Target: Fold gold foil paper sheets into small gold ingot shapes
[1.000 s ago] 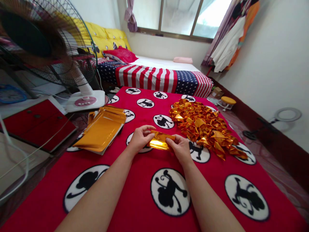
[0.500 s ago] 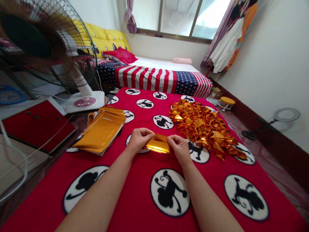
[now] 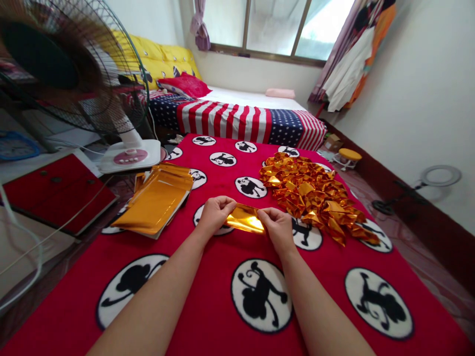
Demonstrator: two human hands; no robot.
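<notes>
A strip of shiny gold foil paper (image 3: 245, 218) is stretched between my hands above the red cloth. My left hand (image 3: 215, 215) is closed on its left end, thumb and fingers pinched together. Its right end is pinched the same way by my right hand (image 3: 277, 226). To the left of my hands lies a stack of flat gold foil sheets (image 3: 152, 200) with pale backing at the edge. A heap of folded gold foil pieces (image 3: 315, 190) spreads over the cloth to the right.
The red cloth (image 3: 200, 306) with black monkey figures in white circles covers the surface before me. A running fan (image 3: 129, 153) stands at left, beside a red-fronted cabinet (image 3: 55, 193). Beyond is a bed (image 3: 237, 118); a yellow stool (image 3: 350, 154) stands on the floor at right.
The foil strip has tilted slightly, so its bright reflection has shifted and broadened. Both hands keep their pinch in nearly the same place.
</notes>
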